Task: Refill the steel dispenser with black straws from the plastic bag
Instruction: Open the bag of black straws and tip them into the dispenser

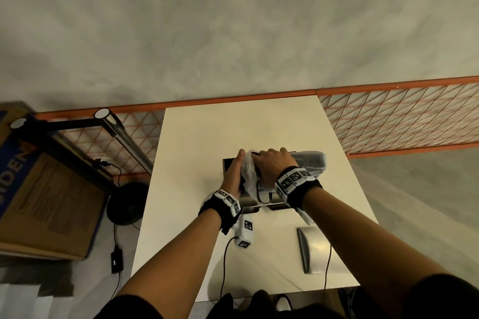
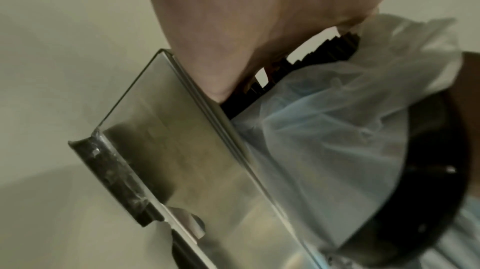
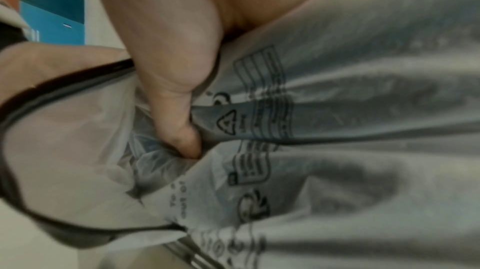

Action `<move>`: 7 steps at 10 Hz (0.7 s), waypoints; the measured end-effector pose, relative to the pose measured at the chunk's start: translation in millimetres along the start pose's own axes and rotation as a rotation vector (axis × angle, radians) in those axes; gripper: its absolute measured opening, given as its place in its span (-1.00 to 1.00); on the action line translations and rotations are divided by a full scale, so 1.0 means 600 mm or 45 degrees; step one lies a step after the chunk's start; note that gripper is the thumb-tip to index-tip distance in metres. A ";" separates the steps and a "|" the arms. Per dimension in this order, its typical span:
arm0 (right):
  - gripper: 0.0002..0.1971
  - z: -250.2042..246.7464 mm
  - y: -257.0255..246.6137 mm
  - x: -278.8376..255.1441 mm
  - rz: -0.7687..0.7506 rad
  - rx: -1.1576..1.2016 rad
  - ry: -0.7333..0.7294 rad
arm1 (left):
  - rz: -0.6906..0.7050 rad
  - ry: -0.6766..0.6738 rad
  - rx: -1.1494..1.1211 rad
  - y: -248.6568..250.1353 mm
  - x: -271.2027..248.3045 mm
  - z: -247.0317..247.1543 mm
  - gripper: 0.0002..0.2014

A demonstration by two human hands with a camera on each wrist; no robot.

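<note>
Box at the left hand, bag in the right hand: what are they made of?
Box: looks like sheet metal, probably stainless steel, brushed; it shows soft streaky reflections and thin folded edges. Bag: thin plastic film, milky and translucent; it creases under the right hand and carries a printed recycling triangle.

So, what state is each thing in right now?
metal box: open, standing on the table.
plastic bag: crumpled, wrapped round a dark part.
left hand: grips the box rim.
right hand: grips the bag.
metal panel: lying loose, apart from the box.
</note>
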State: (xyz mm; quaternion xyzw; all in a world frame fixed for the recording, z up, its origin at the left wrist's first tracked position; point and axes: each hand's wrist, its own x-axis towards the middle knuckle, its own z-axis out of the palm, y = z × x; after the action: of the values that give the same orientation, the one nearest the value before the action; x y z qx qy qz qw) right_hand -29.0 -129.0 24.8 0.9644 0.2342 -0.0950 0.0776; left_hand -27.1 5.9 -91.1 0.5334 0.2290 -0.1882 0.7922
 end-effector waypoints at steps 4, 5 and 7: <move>-0.41 -0.025 0.054 -0.052 0.064 0.138 0.276 | 0.021 0.063 0.305 -0.033 0.052 -0.013 -0.32; -0.40 -0.026 0.106 -0.078 0.313 0.303 0.477 | 0.028 0.074 0.462 -0.019 0.021 -0.003 -0.31; -0.41 0.053 0.143 -0.101 0.793 1.389 0.545 | -0.129 -0.019 0.190 -0.007 0.021 0.002 -0.08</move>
State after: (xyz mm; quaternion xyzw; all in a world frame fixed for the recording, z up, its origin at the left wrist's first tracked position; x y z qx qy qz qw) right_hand -46.1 -237.0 16.5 0.8857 -0.1271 0.0204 -0.4461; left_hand -19.0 2.7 -101.0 0.5771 0.2354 -0.2485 0.7415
